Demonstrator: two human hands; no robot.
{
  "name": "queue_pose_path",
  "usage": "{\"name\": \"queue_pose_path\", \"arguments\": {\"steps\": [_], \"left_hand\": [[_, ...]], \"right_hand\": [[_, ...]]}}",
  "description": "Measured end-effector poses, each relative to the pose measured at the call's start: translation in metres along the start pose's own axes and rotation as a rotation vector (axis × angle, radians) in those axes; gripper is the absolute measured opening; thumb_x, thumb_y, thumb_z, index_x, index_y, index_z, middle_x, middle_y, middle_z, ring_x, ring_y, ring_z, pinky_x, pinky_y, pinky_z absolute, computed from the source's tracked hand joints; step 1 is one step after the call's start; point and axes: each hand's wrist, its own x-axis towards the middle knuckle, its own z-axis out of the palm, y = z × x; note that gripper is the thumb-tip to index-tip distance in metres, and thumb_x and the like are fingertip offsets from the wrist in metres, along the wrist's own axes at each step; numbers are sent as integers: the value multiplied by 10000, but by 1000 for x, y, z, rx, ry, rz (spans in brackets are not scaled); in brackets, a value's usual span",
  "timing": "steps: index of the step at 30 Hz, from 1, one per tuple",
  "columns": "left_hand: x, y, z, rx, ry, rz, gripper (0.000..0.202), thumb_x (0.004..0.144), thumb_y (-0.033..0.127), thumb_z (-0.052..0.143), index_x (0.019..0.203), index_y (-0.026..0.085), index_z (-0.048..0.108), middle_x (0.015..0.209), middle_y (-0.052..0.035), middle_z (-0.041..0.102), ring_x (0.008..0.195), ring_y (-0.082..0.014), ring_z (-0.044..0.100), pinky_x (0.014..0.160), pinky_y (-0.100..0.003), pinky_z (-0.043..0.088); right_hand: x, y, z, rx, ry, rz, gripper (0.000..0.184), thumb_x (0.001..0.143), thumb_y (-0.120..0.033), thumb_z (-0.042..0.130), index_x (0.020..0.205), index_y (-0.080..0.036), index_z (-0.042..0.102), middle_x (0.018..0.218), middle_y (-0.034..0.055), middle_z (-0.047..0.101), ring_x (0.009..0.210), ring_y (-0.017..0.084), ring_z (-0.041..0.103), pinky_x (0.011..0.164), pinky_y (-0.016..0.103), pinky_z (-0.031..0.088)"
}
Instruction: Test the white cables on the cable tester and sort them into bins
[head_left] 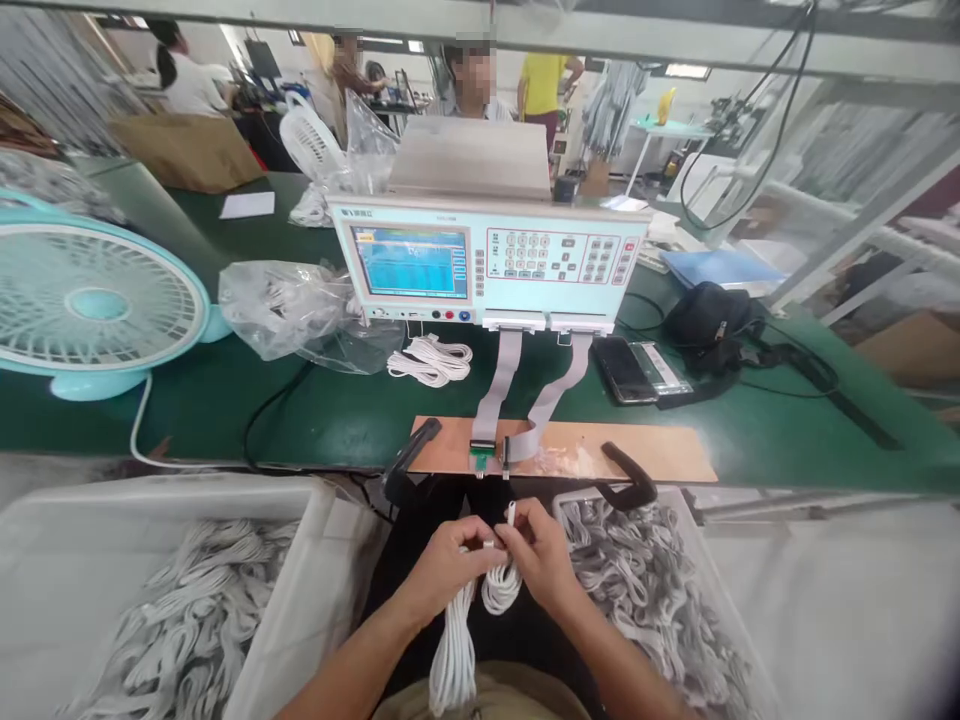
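Close together above my lap, both hands grip a coiled white cable that hangs below them in loops. My left hand pinches one end of the cable between thumb and fingers. In my right hand is the other end, its small plug pointing up. Just beyond the hands, at the table edge, a small green circuit board and a second connector sit on a wooden board. Grey ribbon cables run from them up to a tester with a lit blue screen.
White bins of bundled cables stand at left and right. Black clamps hold the wooden board. A turquoise fan, bagged cables, a loose cable bundle, a phone and a black bag lie on the table. Several people are beyond.
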Motion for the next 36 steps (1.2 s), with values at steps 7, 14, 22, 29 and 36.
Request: {"name": "queue_pose_path", "arguments": {"steps": [7, 14, 22, 29, 36], "left_hand": [[19, -22, 8, -148, 261, 57, 148, 682, 277, 672, 678, 131, 652, 557, 29, 544, 516, -85, 460, 514, -185, 368], [18, -28, 12, -374, 222, -110, 260, 663, 341, 686, 805, 125, 664, 501, 31, 528, 389, -81, 413, 381, -197, 334], [20, -12, 1, -23, 213, 86, 206, 730, 309, 615, 665, 117, 655, 546, 14, 552, 503, -92, 461, 491, -195, 367], [20, -9, -2, 40, 135, 132, 287, 778, 351, 550, 578, 145, 533, 507, 44, 465, 476, -87, 433, 471, -190, 341], [21, -11, -7, 156, 32, 188, 341, 848, 389, 452, 589, 167, 457, 547, 51, 429, 484, -85, 428, 487, -199, 328]], "right_hand": [[22, 1, 8, 302, 16, 167, 257, 870, -374, 493, 791, -159, 610, 670, -9, 501, 636, 134, 466, 613, 243, 377], [29, 5, 6, 314, 4, 170, 299, 868, -407, 492, 811, -159, 648, 649, 2, 526, 614, 139, 478, 591, 248, 376], [28, 6, 6, 274, -2, 151, 289, 871, -402, 499, 817, -168, 659, 653, 2, 529, 601, 130, 466, 583, 243, 373], [26, 4, 8, 313, 12, 200, 329, 851, -454, 509, 779, -163, 644, 602, -7, 489, 551, 124, 430, 512, 233, 348], [28, 3, 5, 308, -4, 214, 333, 849, -462, 511, 770, -162, 631, 575, -22, 446, 527, 112, 382, 489, 225, 310]]}}
